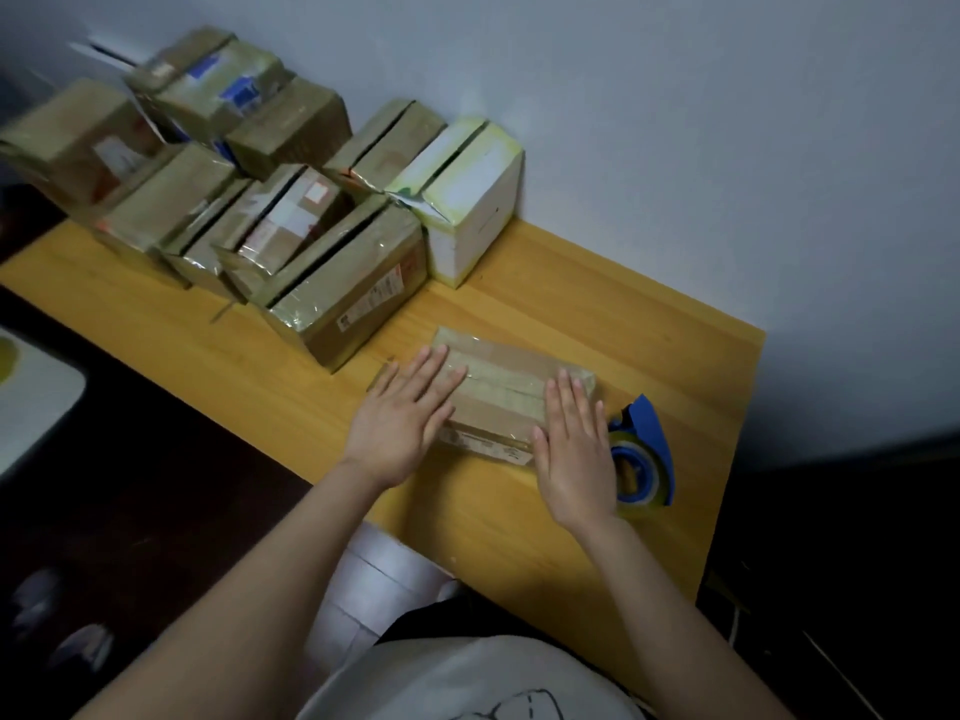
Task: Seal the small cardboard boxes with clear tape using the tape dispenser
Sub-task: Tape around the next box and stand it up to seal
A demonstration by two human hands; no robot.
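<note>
Pressing tape (pixel 493 380) down on the small box (pixel 501 407) with left hand (pixel 402 413) and right hand (pixel 574 449), both flat, gripping nothing. Best smoothed outward along the seam, firm and even.

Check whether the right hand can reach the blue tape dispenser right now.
Probably yes: the right hand rests open on the cardboard box, and the blue tape dispenser sits right beside it with nothing between.

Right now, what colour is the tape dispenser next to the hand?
Blue, with a clear roll of tape in it. The tape dispenser shows in the head view, beside the right hand.
</note>
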